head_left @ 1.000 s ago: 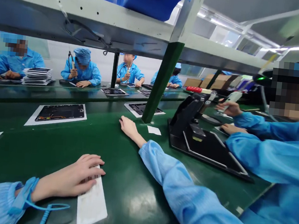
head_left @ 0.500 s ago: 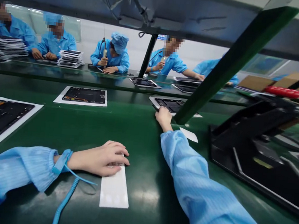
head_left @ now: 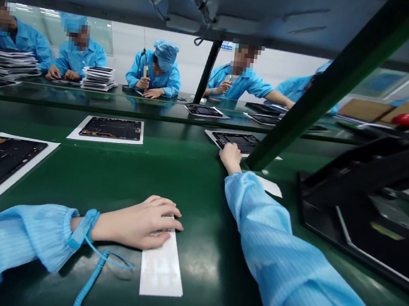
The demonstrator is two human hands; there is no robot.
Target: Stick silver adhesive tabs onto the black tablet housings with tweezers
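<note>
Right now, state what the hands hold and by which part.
Nothing is gripped: the left hand lies on the end of a white strip; the right hand rests by a black panel.

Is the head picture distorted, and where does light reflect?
In the head view, wide-angle distortion makes the dark green shelf post lean and enlarges the blue-sleeved right arm; pale glare lies on the green bench surface beside the white paper strip.

Electronics assembly workshop, apparently — green workbench point(head_left: 186, 185), device panels point(head_left: 110, 128) on white sheets, workers in blue smocks point(head_left: 171, 78)

Left hand point(head_left: 136, 226) on white paper strip point(head_left: 161, 272), right hand point(head_left: 231, 157) beside dark tablet panel point(head_left: 235, 140)
</note>
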